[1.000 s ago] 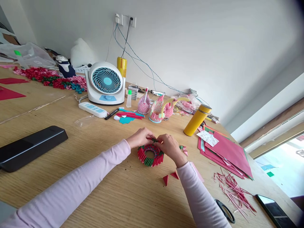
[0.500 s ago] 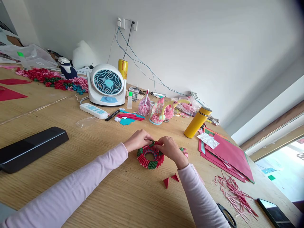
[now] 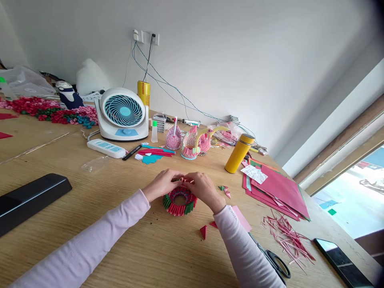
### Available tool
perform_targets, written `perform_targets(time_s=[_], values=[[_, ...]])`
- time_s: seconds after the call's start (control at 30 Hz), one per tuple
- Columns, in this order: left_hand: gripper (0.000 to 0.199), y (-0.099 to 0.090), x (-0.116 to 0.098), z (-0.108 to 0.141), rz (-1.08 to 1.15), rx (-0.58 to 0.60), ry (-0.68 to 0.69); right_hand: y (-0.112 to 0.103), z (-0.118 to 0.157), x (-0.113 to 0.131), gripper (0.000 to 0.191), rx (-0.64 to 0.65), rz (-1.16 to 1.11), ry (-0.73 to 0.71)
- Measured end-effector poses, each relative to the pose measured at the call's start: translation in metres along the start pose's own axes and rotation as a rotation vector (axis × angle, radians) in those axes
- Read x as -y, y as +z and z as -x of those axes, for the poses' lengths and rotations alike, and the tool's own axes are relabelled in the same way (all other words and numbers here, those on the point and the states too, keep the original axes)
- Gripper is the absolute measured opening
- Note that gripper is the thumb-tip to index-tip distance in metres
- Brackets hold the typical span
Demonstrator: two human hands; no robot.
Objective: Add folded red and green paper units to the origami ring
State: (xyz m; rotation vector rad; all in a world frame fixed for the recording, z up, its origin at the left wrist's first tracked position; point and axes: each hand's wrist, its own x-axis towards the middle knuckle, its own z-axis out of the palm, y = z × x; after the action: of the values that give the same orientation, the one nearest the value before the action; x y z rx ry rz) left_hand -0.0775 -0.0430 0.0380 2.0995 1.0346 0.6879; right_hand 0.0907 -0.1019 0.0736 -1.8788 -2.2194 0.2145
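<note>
On the wooden table lies a ring of folded paper pieces (image 3: 177,209), red with green patches, its round hole facing up. My left hand (image 3: 164,182) is closed on the ring's far left rim, thumb inside and fingers behind. Close against it, my right hand (image 3: 203,186) grips the far right rim in the same way. The fingers cover most of the far rim. A red folded paper triangle (image 3: 203,232) lies nearer me, with a second one partly under my right wrist. Small green and pink folded pieces (image 3: 226,191) rest to the right.
Finished paper swans (image 3: 192,144), a fan (image 3: 123,114) and a power strip (image 3: 106,148) stand behind. To the right are a yellow flask (image 3: 239,154), red paper sheets (image 3: 277,188), paper strips (image 3: 286,236), scissors (image 3: 274,260) and a phone (image 3: 345,262). A black case (image 3: 33,200) lies left.
The ring has turned, so its green patches sit elsewhere. Both hands have drawn together at its far rim. The whole view has shifted, uncovering more of the scissors and a pink paper.
</note>
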Motion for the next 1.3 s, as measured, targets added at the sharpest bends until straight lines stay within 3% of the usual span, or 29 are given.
perform_targets(time_s=[0.1, 0.27, 0.47, 0.8, 0.97, 1.13, 1.3], values=[[0.027, -0.001, 0.003, -0.001, -0.008, 0.003, -0.036, -0.003, 0.002, -0.007, 0.034, 0.014, 0.016, 0.051], [0.026, 0.000, -0.002, 0.000, -0.033, 0.035, -0.033, -0.003, 0.005, -0.010, 0.038, 0.111, 0.121, 0.018], [0.028, 0.000, -0.007, 0.002, 0.000, 0.065, -0.009, 0.005, 0.003, 0.002, 0.031, 0.074, 0.148, 0.065], [0.023, 0.002, -0.008, 0.002, -0.046, 0.081, 0.007, 0.004, 0.002, -0.003, 0.029, 0.090, 0.067, 0.047], [0.034, 0.001, -0.002, 0.004, 0.132, 0.046, -0.016, 0.006, -0.001, -0.006, 0.030, 0.053, -0.013, 0.046], [0.063, 0.003, 0.002, 0.018, 0.433, -0.146, -0.219, -0.007, 0.003, -0.016, 0.058, 0.099, -0.165, 0.040], [0.071, 0.013, 0.009, 0.033, 0.495, -0.174, -0.311, -0.023, 0.025, -0.005, 0.088, 0.322, -0.161, -0.224]])
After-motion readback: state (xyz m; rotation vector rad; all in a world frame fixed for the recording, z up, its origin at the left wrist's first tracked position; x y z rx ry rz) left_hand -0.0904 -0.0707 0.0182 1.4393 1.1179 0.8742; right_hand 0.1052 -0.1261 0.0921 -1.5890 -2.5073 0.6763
